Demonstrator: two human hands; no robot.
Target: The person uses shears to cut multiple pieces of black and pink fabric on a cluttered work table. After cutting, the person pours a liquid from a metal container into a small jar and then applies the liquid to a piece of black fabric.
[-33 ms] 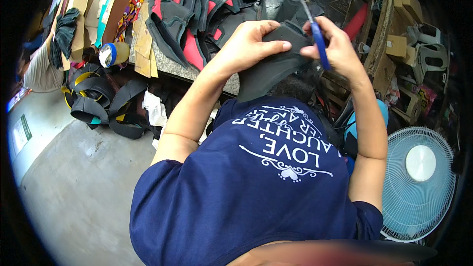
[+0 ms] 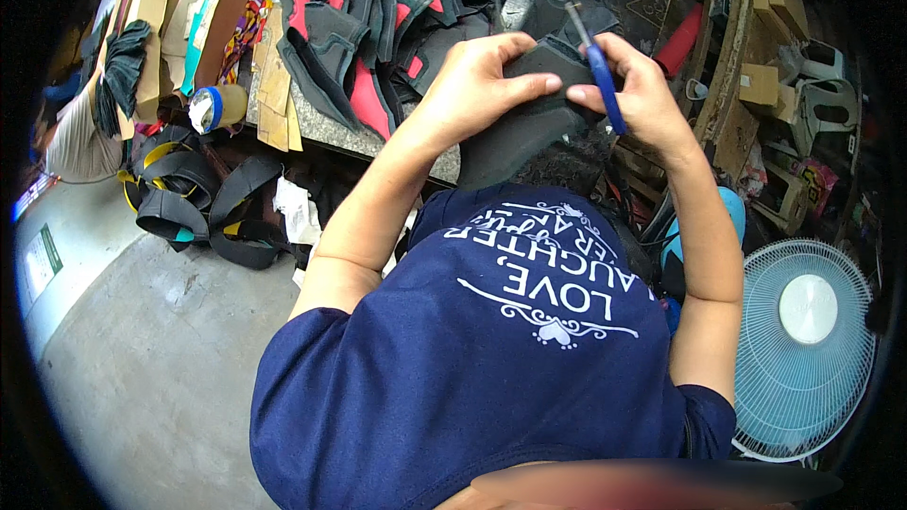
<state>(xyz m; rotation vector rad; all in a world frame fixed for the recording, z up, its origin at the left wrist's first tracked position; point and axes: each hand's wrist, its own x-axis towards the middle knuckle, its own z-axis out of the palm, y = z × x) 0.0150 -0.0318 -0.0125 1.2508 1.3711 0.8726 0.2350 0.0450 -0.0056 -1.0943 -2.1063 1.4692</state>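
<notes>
Hand-held sheet work at the near edge of a bench point(image 2: 333, 126). The black piece point(image 2: 520, 137) lies between the two hands, just beyond the chest of the navy shirt point(image 2: 472, 349), its lower part hanging free. The left hand point(image 2: 484, 85) pinches it along the far left side, thumb flat on the upper face and fingers curled over the edge. The right hand point(image 2: 628, 99) is closed round a blue-handled tool point(image 2: 603, 85) whose slim metal tip points away from the body; its thumb meets the right margin of the piece. Whether the right fingers also grip the sheet behind the tool cannot be told, the view there being small and dark. By its look the material is light, thin and pliant, probably foam or rubbery fabric: matt, hence unlikely to slip, and hardly fragile, though apt to sag if unsupported. The best hold is a broad pinch near the margin being worked. Beyond, similar black-and-red pieces point(image 2: 326, 42) lie heaped on the bench.
</notes>
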